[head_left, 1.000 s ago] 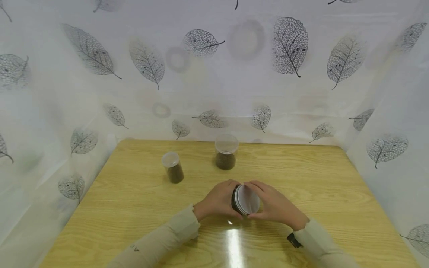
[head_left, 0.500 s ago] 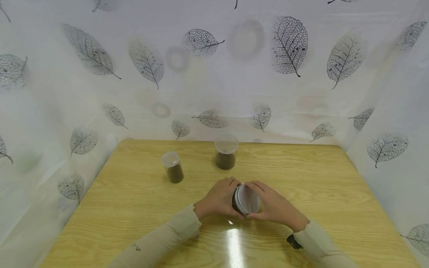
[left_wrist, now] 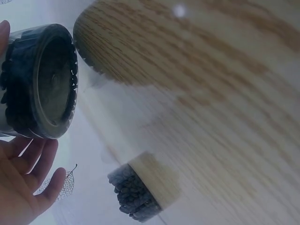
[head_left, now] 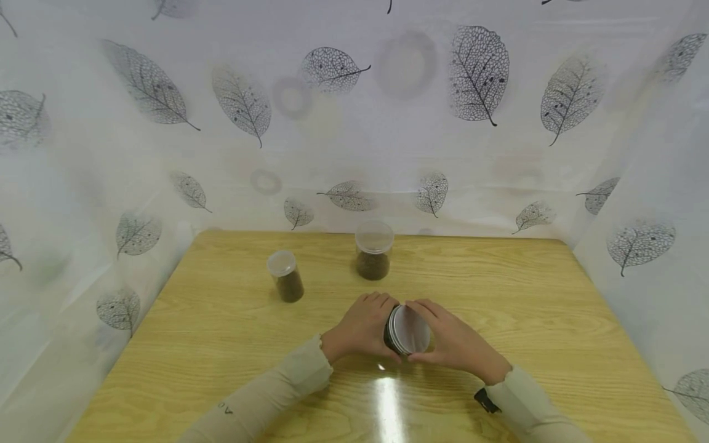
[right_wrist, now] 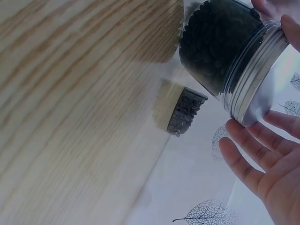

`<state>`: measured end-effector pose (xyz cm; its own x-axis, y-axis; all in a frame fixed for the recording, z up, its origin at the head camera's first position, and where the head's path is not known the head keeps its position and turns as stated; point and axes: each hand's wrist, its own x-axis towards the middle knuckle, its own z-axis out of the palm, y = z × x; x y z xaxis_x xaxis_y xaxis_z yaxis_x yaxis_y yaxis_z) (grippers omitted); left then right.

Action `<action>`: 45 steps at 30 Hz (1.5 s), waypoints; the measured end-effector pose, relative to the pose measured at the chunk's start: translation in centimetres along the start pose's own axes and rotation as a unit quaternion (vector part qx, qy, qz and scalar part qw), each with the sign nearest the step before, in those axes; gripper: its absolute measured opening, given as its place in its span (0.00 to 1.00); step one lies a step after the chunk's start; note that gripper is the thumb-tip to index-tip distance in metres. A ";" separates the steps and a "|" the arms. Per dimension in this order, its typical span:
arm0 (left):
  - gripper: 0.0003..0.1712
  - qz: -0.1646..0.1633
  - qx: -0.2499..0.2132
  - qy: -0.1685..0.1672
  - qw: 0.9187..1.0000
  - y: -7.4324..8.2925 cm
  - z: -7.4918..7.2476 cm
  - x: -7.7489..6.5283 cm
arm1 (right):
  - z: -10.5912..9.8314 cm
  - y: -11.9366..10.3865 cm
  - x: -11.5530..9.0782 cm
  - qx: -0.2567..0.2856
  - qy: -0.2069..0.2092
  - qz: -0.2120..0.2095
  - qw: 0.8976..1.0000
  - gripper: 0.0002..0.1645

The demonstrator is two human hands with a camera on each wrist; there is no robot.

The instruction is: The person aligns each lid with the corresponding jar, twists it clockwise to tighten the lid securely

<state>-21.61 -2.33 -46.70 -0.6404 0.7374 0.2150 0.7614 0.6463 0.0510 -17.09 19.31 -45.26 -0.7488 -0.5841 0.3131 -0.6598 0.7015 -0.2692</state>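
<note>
A clear jar of dark beans [right_wrist: 218, 44] with a silver screw lid [head_left: 412, 330] is between my two hands near the middle of the table. It leans to the right, and its round base [left_wrist: 55, 84] shows in the left wrist view. My left hand [head_left: 362, 329] grips the jar's body from the left, its fingers partly hidden behind it. From the right, my right hand [head_left: 456, 338] holds the lid by its rim, thumb on the near side and fingers on the far side.
Behind the hands stands a wide clear-lidded jar [head_left: 373, 261], part filled with dark contents. A narrower jar [head_left: 287, 284] stands to its left. The glossy wooden table [head_left: 221, 344] meets a leaf-printed curtain [head_left: 354, 123] at the back and sides.
Left-hand fingers have shifted very slightly on the jar. The right hand, lid and other jars look the same.
</note>
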 end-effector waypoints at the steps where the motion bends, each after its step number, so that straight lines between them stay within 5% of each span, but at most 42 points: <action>1: 0.57 0.001 0.001 0.001 1.000 0.0 0.0 0.0 | 0.0 0.0 0.0 -0.003 0.001 -0.001 1.000 0.58; 20: 0.57 0.021 -0.060 -0.007 0.998 -0.5 -0.1 -0.2 | -0.5 1.1 0.7 -0.042 0.015 -0.123 0.991 0.61; 29: 0.55 0.043 -0.065 0.028 0.997 -0.9 0.2 -0.2 | 0.2 0.9 0.7 -0.057 0.053 -0.105 0.991 0.58; 45: 0.53 0.035 -0.068 0.024 0.997 -0.8 0.2 -0.3 | 1.3 -0.6 0.0 -0.075 0.084 -0.009 0.994 0.57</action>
<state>-22.04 -3.05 -46.97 -0.5827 0.7673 0.2679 0.8124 0.5590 0.1660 -16.77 18.33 -46.28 -0.7082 -0.5292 0.4674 -0.6461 0.7526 -0.1269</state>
